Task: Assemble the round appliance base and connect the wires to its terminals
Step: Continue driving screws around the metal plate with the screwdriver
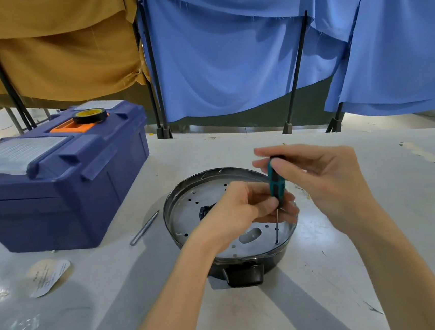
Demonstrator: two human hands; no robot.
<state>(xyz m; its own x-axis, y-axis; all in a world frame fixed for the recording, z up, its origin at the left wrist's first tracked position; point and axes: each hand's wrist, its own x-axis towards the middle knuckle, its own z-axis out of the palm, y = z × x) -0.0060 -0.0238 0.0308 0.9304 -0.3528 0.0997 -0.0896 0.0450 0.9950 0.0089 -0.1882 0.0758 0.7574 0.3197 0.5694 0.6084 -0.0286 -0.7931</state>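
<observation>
Most of the lower view is being taken up by a pale counter (92,310), which is being backed by blue drapes (227,57) and an ochre cloth (53,47). A dark blue toolbox (62,195) is being carried at the counter's left, and a roll of black tape (89,116) is being borne on its lid. The round appliance base (187,221) is being supported on the counter at the centre, well apart from the toolbox, with its perforated metal plate facing up.

Over the base, a green-and-black screwdriver (276,183) is being held upright, its tip being pressed into a hole near the plate's right rim. Its handle top is being pinched by the fingers of the right hand (327,181), while its lower handle is being clamped by the curled fingers of the left hand (236,211).

A paper label (49,276) and a thin metal rod (145,227) are being left lying on the counter to the base's left.
</observation>
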